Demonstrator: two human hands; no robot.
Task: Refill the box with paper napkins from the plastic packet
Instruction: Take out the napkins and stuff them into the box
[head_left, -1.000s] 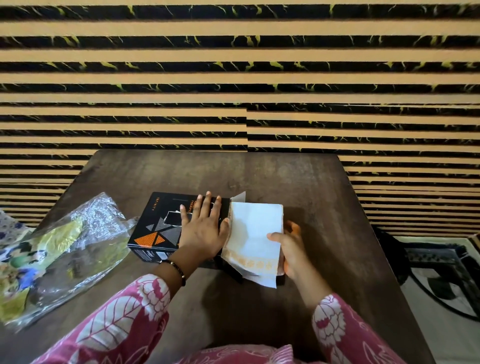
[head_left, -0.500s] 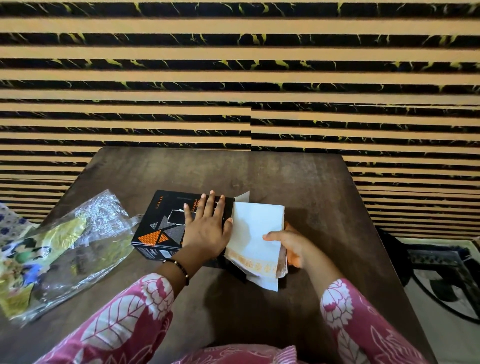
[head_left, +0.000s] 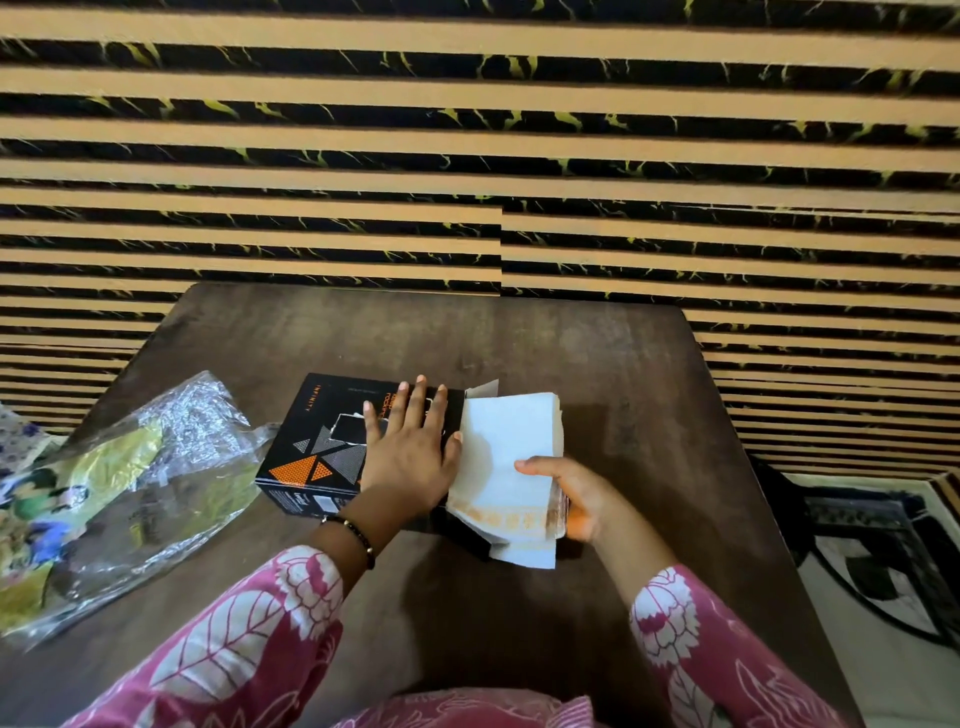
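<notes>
Napkin stack at open right end of box, both hands engaged.

Black box flat on brown counter, near centre. Left hand pressed palm-down on box top, fingers straight and spread. Right hand gripping white paper napkins, thumb curled over stack face, fingers hidden behind. Stack tilted, touching box end. Crumpled plastic packet left of box, just beside it.

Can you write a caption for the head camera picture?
Left hand steadies the black box; right hand holds napkins.
</notes>
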